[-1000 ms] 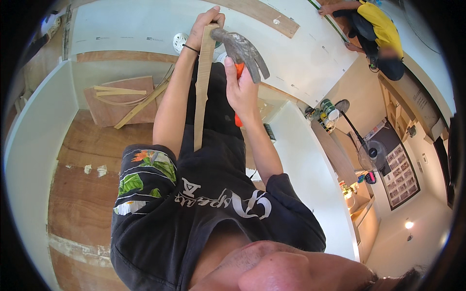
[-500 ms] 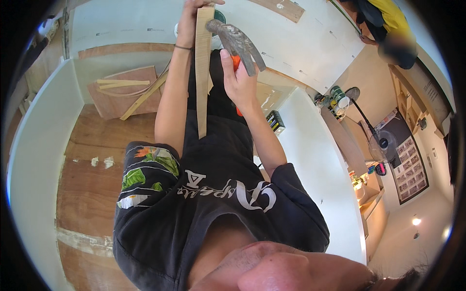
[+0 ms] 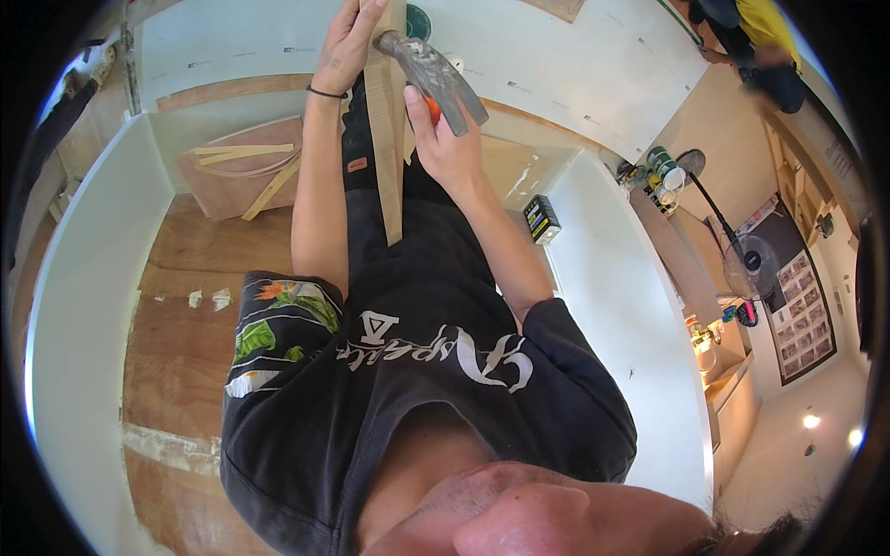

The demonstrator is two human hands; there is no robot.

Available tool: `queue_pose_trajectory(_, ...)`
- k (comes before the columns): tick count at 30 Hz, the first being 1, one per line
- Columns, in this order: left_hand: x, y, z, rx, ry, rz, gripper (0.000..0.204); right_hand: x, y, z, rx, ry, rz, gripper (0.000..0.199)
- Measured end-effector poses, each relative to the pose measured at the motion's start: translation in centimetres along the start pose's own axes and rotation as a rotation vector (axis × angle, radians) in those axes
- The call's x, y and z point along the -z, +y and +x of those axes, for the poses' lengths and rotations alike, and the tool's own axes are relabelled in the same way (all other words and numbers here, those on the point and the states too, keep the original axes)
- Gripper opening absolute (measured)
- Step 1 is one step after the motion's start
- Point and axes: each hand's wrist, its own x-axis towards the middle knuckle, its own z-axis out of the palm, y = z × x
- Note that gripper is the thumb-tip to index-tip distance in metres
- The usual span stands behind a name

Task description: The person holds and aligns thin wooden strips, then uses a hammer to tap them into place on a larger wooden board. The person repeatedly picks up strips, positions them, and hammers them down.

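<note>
A long, pale wooden strip (image 3: 387, 162) stands in front of my body, its narrow lower end near my shirt. My left hand (image 3: 347, 56) grips the strip high up along its left edge, with part of the grasp cut off by the upper border. In my right hand (image 3: 451, 153) is a worn claw hammer (image 3: 432, 79), held by its orange handle just below the head. The hammer's striking face is against or very close to the strip's right side; contact cannot be told for sure. Most of the handle is hidden by my fingers.
Thin wood strips (image 3: 273, 190) lie on a reddish board (image 3: 218, 185) to the left. White panels (image 3: 83, 250) rise on both sides. A black-and-yellow box (image 3: 541, 220) sits beside my right forearm. A person in yellow (image 3: 768, 32) is far right, above a fan (image 3: 749, 262).
The hammer and my right hand have shifted slightly left and up. The strip and my left hand have also moved up, and the whole view has shifted a little.
</note>
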Motion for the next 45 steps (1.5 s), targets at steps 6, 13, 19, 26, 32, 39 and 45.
queue_pose_trajectory(6, 1.0, -0.4, 0.9, -0.097, -0.089, 0.024, 0.028, 0.0, 0.2, -0.2, 0.006, -0.019, 0.003, 0.022)
queue_pose_trajectory(13, 0.7, -1.6, 1.2, -0.002, -0.097, 0.018, 0.027, 0.4, 0.3, -0.6, 0.015, -0.012, -0.014, 0.022)
queue_pose_trajectory(19, 0.0, -1.6, 1.5, -0.062, -0.126, 0.015, 0.026, 0.9, 0.4, -1.2, 0.065, 0.018, 0.000, 0.023)
queue_pose_trajectory(26, -0.8, -0.7, 1.2, -0.046, -0.121, -0.043, 0.023, 1.3, 1.0, -3.0, 0.062, 0.014, 0.004, 0.023)
queue_pose_trajectory(32, -0.8, -1.2, 1.5, -0.013, -0.135, 0.000, 0.024, 1.8, 1.4, -4.3, -0.004, -0.053, 0.016, 0.025)
queue_pose_trajectory(39, -1.8, -0.5, 0.8, 0.050, 0.013, 0.037, 0.037, 2.5, 2.2, -5.0, -0.075, -0.112, 0.022, 0.029)
queue_pose_trajectory(45, -2.5, -1.2, -4.2, 0.033, 0.048, 0.136, 0.072, 2.8, 3.1, -6.0, 0.076, 0.024, 0.020, 0.024)
